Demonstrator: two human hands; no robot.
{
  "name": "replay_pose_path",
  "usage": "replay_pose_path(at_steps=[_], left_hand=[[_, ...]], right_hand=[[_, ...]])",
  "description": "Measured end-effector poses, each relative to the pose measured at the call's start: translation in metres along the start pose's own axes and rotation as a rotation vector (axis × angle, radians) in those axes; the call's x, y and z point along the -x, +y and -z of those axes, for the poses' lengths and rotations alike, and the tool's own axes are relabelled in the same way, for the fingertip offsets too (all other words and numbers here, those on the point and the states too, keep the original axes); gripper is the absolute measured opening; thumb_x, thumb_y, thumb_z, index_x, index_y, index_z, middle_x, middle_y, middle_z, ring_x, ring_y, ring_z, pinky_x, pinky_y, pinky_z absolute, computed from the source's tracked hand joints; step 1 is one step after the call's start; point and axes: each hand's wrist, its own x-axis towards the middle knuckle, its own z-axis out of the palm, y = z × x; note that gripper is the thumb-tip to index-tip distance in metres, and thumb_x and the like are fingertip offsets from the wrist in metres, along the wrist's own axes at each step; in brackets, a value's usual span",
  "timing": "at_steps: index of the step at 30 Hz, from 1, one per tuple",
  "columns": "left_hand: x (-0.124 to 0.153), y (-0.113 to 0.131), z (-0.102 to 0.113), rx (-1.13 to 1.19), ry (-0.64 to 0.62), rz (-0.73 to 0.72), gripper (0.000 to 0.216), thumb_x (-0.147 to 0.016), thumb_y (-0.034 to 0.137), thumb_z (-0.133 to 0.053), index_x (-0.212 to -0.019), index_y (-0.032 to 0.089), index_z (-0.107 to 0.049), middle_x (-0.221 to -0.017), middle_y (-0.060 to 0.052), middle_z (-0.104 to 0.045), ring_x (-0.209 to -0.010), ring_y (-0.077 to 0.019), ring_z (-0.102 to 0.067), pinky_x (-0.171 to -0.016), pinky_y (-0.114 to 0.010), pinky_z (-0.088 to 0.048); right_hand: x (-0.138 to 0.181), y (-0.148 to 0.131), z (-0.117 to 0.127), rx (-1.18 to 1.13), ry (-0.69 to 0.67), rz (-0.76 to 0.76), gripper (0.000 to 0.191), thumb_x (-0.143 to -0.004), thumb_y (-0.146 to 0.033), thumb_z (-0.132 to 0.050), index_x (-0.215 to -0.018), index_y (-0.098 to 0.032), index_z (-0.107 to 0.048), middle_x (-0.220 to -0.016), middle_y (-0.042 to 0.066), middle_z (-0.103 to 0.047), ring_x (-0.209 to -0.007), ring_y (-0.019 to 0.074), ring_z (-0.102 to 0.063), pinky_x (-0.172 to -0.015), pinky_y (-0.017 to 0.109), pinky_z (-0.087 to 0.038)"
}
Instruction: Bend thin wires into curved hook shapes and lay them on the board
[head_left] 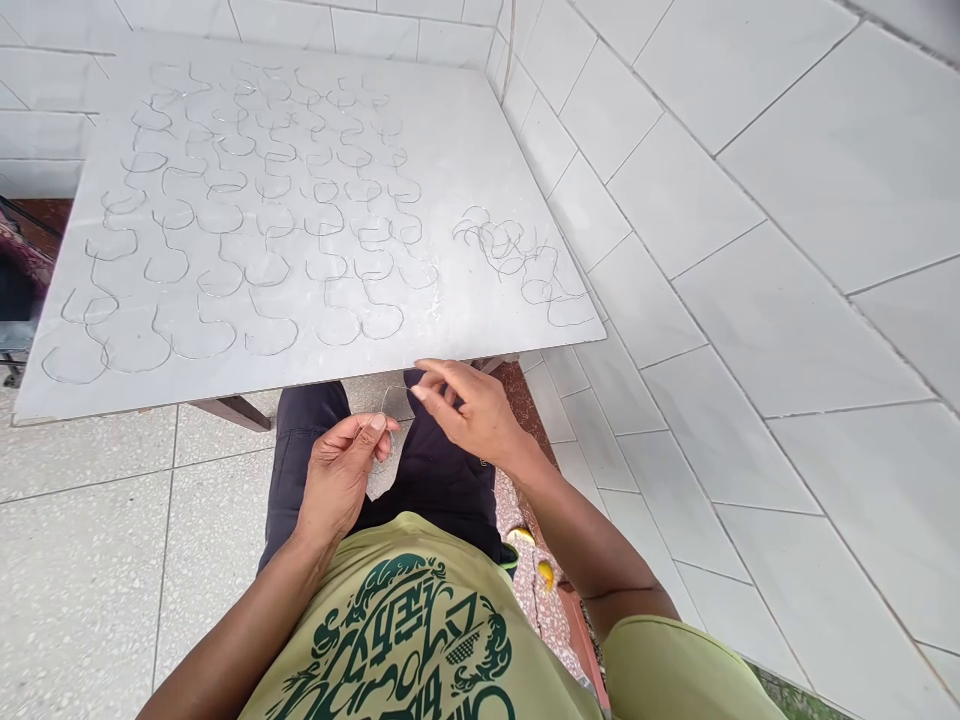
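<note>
My left hand point(341, 470) is closed in a pinch on a thin bent wire hook point(384, 420), held over my lap just below the board's near edge. Just to the right, my right hand point(469, 410) has its fingers curled and pinched together at the top of the same wire. On the white board point(465, 150) in front of me, several bent wire hooks point(225, 215) lie spread in rows. A tangled pile of wire hooks point(517, 260) sits near the board's right edge.
The board rests on a dark wooden support point(232, 410) above a speckled tile floor point(82, 560). A white tiled wall point(750, 250) runs close along the right. A dark object point(19, 280) stands at the far left.
</note>
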Motion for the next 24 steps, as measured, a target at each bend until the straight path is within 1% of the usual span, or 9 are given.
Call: replay_pose_path(at_steps=[2,3,7,9,13,16,20,22,24], left_hand=[[-0.001,-0.001,0.0,0.009,0.012,-0.014,0.023,-0.085,0.042,-0.082,-0.086,0.019,-0.081,-0.075,-0.002,-0.064,-0.069,-0.0117,-0.051,-0.067,-0.025,-0.044],[-0.001,-0.002,0.0,0.011,0.015,-0.023,0.022,-0.086,0.042,-0.082,-0.087,0.02,-0.081,-0.075,-0.002,-0.064,-0.069,-0.0116,-0.051,-0.067,-0.025,-0.044],[-0.002,-0.005,0.0,0.001,0.013,-0.06,0.021,-0.088,0.041,-0.08,-0.089,0.02,-0.082,-0.075,-0.001,-0.062,-0.07,-0.0118,-0.052,-0.068,-0.025,-0.047],[-0.002,-0.006,0.0,0.011,-0.006,-0.038,0.023,-0.089,0.043,-0.079,-0.091,0.02,-0.082,-0.073,0.0,-0.06,-0.067,-0.0122,-0.054,-0.065,-0.027,-0.048],[0.0,-0.004,-0.001,0.039,-0.026,0.001,0.026,-0.09,0.045,-0.078,-0.097,0.02,-0.082,-0.076,0.0,-0.06,-0.064,-0.0121,-0.055,-0.063,-0.029,-0.05],[0.001,-0.002,0.003,0.026,-0.018,-0.006,0.028,-0.091,0.045,-0.077,-0.099,0.019,-0.083,-0.082,-0.003,-0.064,-0.075,-0.0131,-0.057,-0.07,-0.027,-0.049],[0.001,-0.004,0.011,0.016,-0.029,0.01,0.027,-0.093,0.043,-0.075,-0.091,0.018,-0.083,-0.087,-0.006,-0.068,-0.078,-0.014,-0.056,-0.067,-0.025,-0.046],[0.001,-0.005,0.015,0.021,-0.057,0.019,0.028,-0.094,0.043,-0.073,-0.087,0.017,-0.081,-0.089,-0.007,-0.067,-0.078,-0.0143,-0.055,-0.066,-0.025,-0.047],[0.001,-0.006,0.016,0.03,-0.098,0.027,0.028,-0.095,0.042,-0.071,-0.086,0.017,-0.079,-0.089,-0.006,-0.065,-0.077,-0.0145,-0.055,-0.064,-0.026,-0.047]], right_hand=[[0.006,-0.002,-0.001,-0.142,0.034,-0.183,0.031,-0.107,-0.044,-0.054,-0.112,-0.019,-0.07,-0.093,0.007,-0.076,-0.076,0.0155,-0.069,-0.068,0.028,-0.054],[0.01,-0.004,-0.004,-0.222,0.007,-0.262,0.033,-0.107,-0.046,-0.053,-0.106,-0.018,-0.071,-0.089,0.006,-0.076,-0.072,0.0145,-0.068,-0.065,0.026,-0.053],[0.027,-0.012,-0.023,-0.517,-0.267,-0.434,0.037,-0.101,-0.051,-0.061,-0.091,-0.016,-0.071,-0.081,0.004,-0.074,-0.065,0.012,-0.066,-0.059,0.022,-0.05],[0.033,-0.016,-0.035,-0.628,-0.334,-0.479,0.039,-0.099,-0.053,-0.063,-0.089,-0.016,-0.071,-0.079,0.003,-0.074,-0.064,0.0118,-0.066,-0.06,0.022,-0.051],[0.037,-0.017,-0.046,-0.712,-0.3,-0.497,0.042,-0.099,-0.055,-0.061,-0.085,-0.016,-0.07,-0.074,0.002,-0.072,-0.061,0.011,-0.064,-0.055,0.021,-0.05],[0.033,-0.015,-0.042,-0.62,-0.258,-0.461,0.039,-0.1,-0.05,-0.061,-0.081,-0.016,-0.068,-0.069,0.001,-0.069,-0.058,0.0102,-0.062,-0.058,0.021,-0.05],[0.029,-0.009,-0.03,-0.482,-0.238,-0.389,0.035,-0.103,-0.042,-0.057,-0.081,-0.017,-0.066,-0.065,-0.001,-0.066,-0.057,0.0101,-0.061,-0.059,0.021,-0.049],[0.028,-0.006,-0.028,-0.446,-0.238,-0.374,0.034,-0.105,-0.04,-0.055,-0.083,-0.017,-0.066,-0.065,-0.001,-0.066,-0.056,0.0098,-0.062,-0.059,0.02,-0.049],[0.027,-0.003,-0.027,-0.438,-0.224,-0.367,0.029,-0.105,-0.039,-0.054,-0.094,-0.018,-0.07,-0.067,-0.002,-0.068,-0.057,0.0098,-0.063,-0.06,0.02,-0.05]])
